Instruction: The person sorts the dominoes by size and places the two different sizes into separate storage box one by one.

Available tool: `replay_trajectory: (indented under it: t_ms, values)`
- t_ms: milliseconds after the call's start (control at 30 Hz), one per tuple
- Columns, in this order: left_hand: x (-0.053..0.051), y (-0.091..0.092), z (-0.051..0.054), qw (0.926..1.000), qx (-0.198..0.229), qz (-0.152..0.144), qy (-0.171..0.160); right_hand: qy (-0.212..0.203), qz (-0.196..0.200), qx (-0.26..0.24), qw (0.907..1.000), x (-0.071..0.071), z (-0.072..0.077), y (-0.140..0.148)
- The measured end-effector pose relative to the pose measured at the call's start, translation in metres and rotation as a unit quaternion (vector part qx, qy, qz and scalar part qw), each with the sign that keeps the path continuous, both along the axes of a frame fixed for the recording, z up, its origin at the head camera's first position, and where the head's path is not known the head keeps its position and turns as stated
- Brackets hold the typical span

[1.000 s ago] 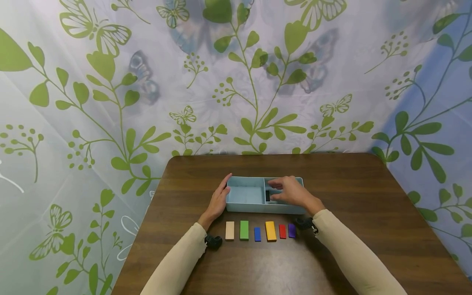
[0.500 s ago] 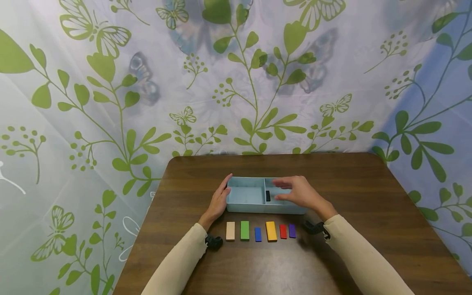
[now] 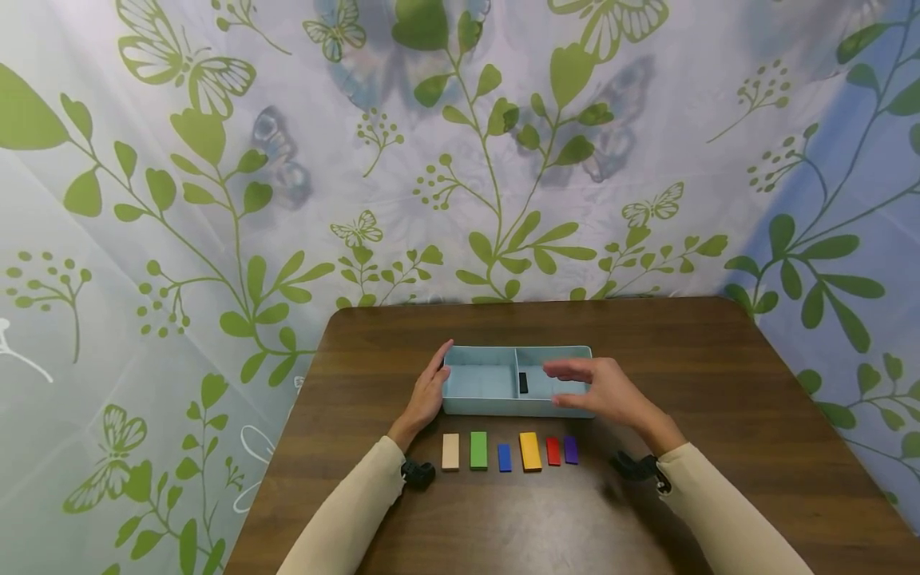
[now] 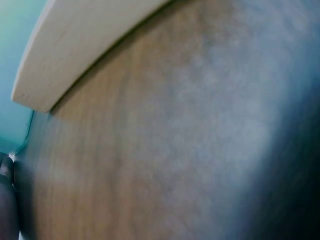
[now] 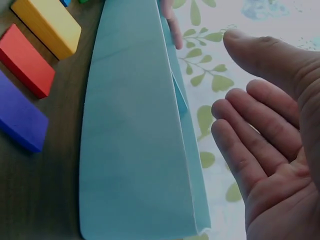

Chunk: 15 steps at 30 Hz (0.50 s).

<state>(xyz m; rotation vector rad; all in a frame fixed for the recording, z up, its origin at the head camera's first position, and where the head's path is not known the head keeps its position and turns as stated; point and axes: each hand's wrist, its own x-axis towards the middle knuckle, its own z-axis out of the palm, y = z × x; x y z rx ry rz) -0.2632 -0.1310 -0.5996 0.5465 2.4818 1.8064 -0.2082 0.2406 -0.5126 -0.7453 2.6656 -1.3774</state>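
A light blue two-compartment box (image 3: 503, 407) stands on the table. A small black block (image 3: 523, 382) lies in its right compartment, beside the divider. My left hand (image 3: 424, 393) rests against the box's left end, fingers stretched along that wall and thumb at the rim. My right hand (image 3: 611, 391) hovers over the box's right end with thumb and fingers apart. The right wrist view shows nothing in its palm (image 5: 280, 195). In front of the box lie a tan block (image 3: 450, 452), a green block (image 3: 478, 451), a blue block (image 3: 505, 458), a yellow block (image 3: 530, 452), a red block (image 3: 553, 451) and a purple block (image 3: 571, 450).
The brown wooden table (image 3: 496, 535) extends around the box on all sides. Behind it hangs a leaf-and-butterfly patterned cloth (image 3: 460, 208). Dark straps (image 3: 419, 473) circle both wrists. The left wrist view is mostly blurred tabletop, with the tan block close by.
My right hand has drawn back to the right and slightly towards me, away from the black block, which stays in the right compartment. The left hand keeps its place.
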Motion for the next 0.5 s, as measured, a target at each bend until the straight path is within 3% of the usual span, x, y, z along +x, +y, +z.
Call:
replay_trajectory:
  t_ms: [500]
  values:
    - [-0.001,0.000,-0.001,1.0000,-0.003,0.003,0.004,0.003,-0.018,-0.027,0.9995,0.036,-0.010,0.019]
